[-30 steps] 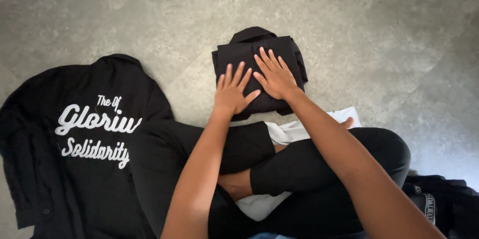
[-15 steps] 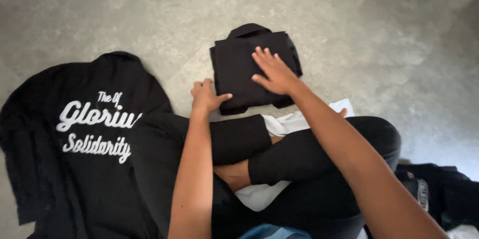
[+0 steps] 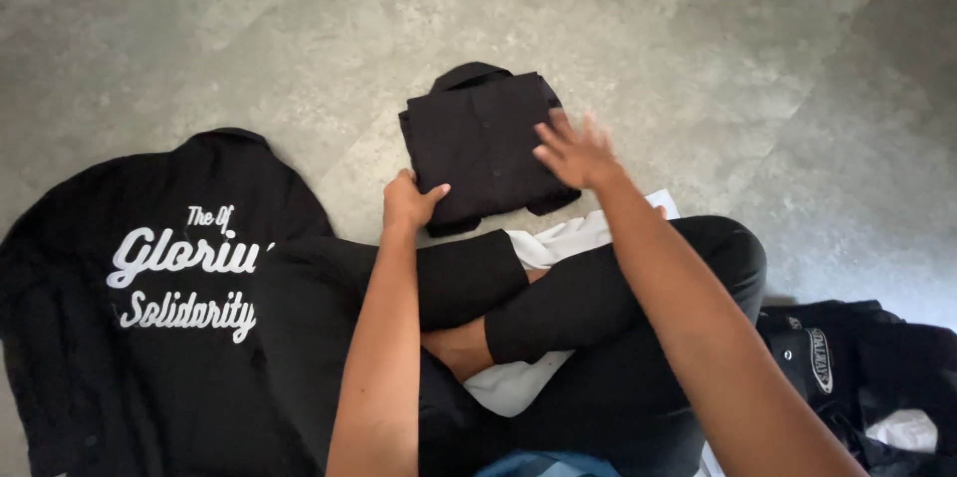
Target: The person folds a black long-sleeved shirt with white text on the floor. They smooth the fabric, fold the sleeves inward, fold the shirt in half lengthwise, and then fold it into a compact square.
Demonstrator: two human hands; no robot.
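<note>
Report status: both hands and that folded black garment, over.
Left hand grips the near-left corner of the folded black garment. Right hand rests flat on its right side. Lettered black jacket lies apart, left; nothing blocking.

The folded shirt [image 3: 485, 143] is plain black, with no print showing on its upper face. The jacket [image 3: 150, 288] spread at the floor's left edge is black too, with white script lettering across its back. The floor [image 3: 698, 48] is mottled grey, lighter and darker patches mixed like stone. The trousers [image 3: 608, 308] on the crossed legs are black. A white cloth [image 3: 558, 243] shows under the legs, just below the folded shirt. At the floor's lower right corner lies a black garment [image 3: 857, 367] with a small oval patch edged in white, and a bit of white beside it.
</note>
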